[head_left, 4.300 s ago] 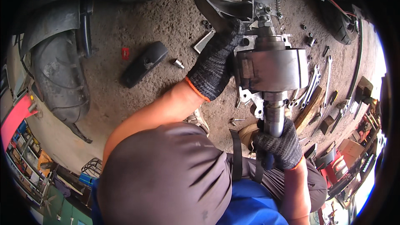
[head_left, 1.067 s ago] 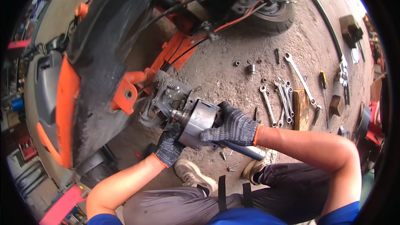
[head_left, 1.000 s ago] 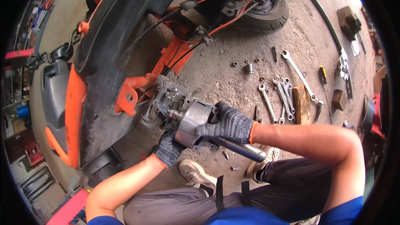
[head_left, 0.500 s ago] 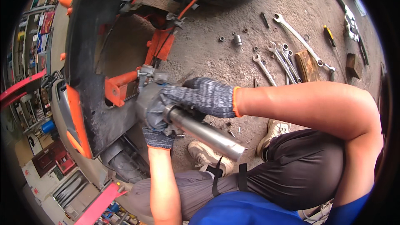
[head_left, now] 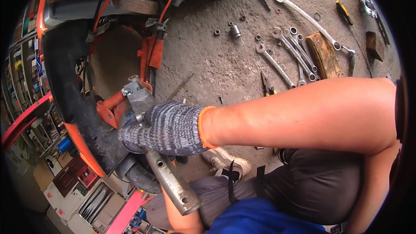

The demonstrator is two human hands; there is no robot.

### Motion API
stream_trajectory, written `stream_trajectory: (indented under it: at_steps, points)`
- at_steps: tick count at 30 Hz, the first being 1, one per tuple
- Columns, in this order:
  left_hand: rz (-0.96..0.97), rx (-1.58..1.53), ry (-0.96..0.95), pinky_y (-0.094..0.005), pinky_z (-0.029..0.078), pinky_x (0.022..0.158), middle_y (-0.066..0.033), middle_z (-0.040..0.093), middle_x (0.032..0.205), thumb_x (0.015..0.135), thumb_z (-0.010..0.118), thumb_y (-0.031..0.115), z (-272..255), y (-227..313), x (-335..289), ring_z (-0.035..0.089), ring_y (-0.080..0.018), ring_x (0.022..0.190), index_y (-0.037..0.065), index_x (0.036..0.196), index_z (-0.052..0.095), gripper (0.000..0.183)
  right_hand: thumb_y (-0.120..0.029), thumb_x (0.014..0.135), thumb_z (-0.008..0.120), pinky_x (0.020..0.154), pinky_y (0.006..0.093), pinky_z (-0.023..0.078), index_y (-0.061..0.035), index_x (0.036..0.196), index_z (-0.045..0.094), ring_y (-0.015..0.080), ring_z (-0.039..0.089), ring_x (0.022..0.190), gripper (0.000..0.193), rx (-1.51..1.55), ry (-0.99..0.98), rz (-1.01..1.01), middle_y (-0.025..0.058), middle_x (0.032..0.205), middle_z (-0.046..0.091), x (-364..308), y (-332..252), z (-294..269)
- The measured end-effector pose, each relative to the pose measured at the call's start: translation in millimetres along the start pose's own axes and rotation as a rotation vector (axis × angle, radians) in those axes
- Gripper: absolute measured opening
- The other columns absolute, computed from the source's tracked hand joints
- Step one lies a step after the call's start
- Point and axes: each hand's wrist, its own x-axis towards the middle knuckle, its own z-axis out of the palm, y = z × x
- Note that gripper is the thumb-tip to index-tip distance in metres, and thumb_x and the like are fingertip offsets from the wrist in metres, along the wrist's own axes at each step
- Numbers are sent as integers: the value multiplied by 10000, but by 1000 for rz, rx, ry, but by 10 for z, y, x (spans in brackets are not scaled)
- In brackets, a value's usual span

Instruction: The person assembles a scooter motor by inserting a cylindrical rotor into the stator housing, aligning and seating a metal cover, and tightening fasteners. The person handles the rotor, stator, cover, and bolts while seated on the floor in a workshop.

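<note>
In a grey knitted glove with an orange cuff, my right hand (head_left: 167,128) is closed over a grey metal housing. A steel tube (head_left: 173,182) with holes in its side sticks out below the hand, its free end toward me. A silver bracket-like part (head_left: 139,97) shows above the glove, next to an orange frame arm (head_left: 113,104). Most of the housing is covered by the right hand. My left forearm (head_left: 182,216) comes up behind the tube; the left hand itself is hidden behind the tube and the right hand.
To the left stands a scooter's dark body panel (head_left: 65,82), with orange cables (head_left: 113,0) above. On the ground lie several wrenches (head_left: 307,19), pliers (head_left: 268,86), a socket (head_left: 235,31), a screwdriver (head_left: 343,13) and wooden blocks (head_left: 325,54). My shoe (head_left: 227,161) is below.
The tube and housing have turned and shifted left; the tube's end points more toward me and its holes now show. My right hand moved left over the housing. The left hand went out of sight.
</note>
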Motion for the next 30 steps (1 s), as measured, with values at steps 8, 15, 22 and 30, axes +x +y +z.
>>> stream_trajectory:
  at_steps: [8, 15, 22, 30]
  points:
    - [19, -43, -16, -412, 482, 1089, -155, 575, 1392, 1068, 452, 286, 79, -101, 134, 579, -275, 1256, 9, 1450, 473, 472, -583, 975, 568, 765, 393, 549, -34, 1043, 722, 266, 704, 785, 574, -227, 194, -93, 174, 863, 723, 54, 298, 62]
    - [205, 3, -22, -430, 472, 1108, -169, 557, 1426, 1074, 435, 279, 91, -262, 334, 568, -289, 1278, 6, 1471, 451, 483, -593, 943, 620, 774, 383, 548, 36, 1035, 706, 295, 677, 777, 642, -167, 337, -10, 200, 855, 712, 279, 507, 135]
    - [-60, -923, -180, -522, 403, 1172, -166, 483, 1526, 1026, 394, 589, 126, -325, 298, 501, -352, 1368, 62, 1528, 404, 728, -584, 954, 646, 793, 339, 565, 64, 1320, 619, 176, 673, 878, 744, -81, 365, 78, 156, 1032, 717, 184, 311, 238]
    - [-74, -1091, -105, -520, 411, 1160, -162, 536, 1476, 1042, 381, 518, 418, -307, 262, 531, -361, 1337, 91, 1481, 480, 620, -464, 991, 632, 1040, 357, 486, 84, 1377, 563, 234, 633, 1172, 673, -583, 335, -155, 218, 1293, 661, 190, 756, -52]
